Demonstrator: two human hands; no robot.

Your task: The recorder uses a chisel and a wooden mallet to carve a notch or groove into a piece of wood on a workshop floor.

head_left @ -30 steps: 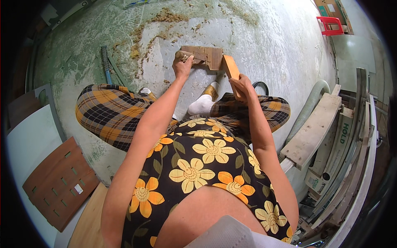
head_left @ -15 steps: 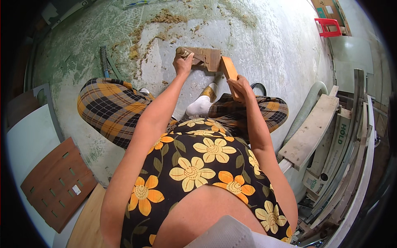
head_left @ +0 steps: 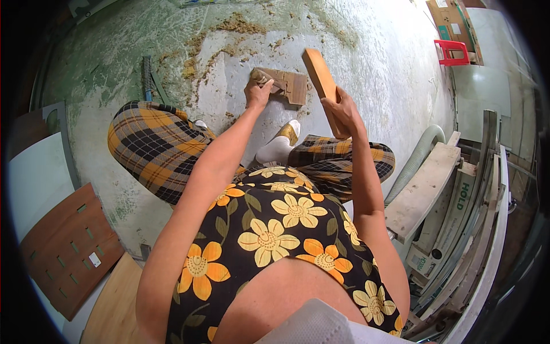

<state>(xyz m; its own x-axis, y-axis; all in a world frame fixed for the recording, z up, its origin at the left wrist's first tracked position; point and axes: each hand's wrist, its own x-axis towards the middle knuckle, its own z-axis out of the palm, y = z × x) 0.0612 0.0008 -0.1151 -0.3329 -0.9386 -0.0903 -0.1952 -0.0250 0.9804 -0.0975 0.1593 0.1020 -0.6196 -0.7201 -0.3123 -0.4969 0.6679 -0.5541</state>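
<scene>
My left hand (head_left: 259, 94) is closed round the rounded left end of a dark brown wooden piece (head_left: 295, 87), just over the floor in front of me. That piece has a wide, flat right part and a stepped lower edge; I cannot tell whether it touches the floor. In my right hand (head_left: 344, 112) is a long orange-brown wooden block (head_left: 319, 71), gripped near its lower end. The block stands tilted, its far end up and to the left, apart from the dark piece. My fingers hide part of both.
Shavings (head_left: 240, 24) lie scattered across the scuffed floor (head_left: 229, 149). A dark strip (head_left: 147, 77) is at the left. Stacked boards and rails (head_left: 458, 218) and a grey hose (head_left: 421, 149) line the right, with a red stool (head_left: 451, 53) farther back. A slotted brown panel (head_left: 71, 252) stands lower left.
The orange-brown block has lifted away from the dark piece, up and to the right with my right hand. My left hand and the dark piece have shifted slightly right and nearer.
</scene>
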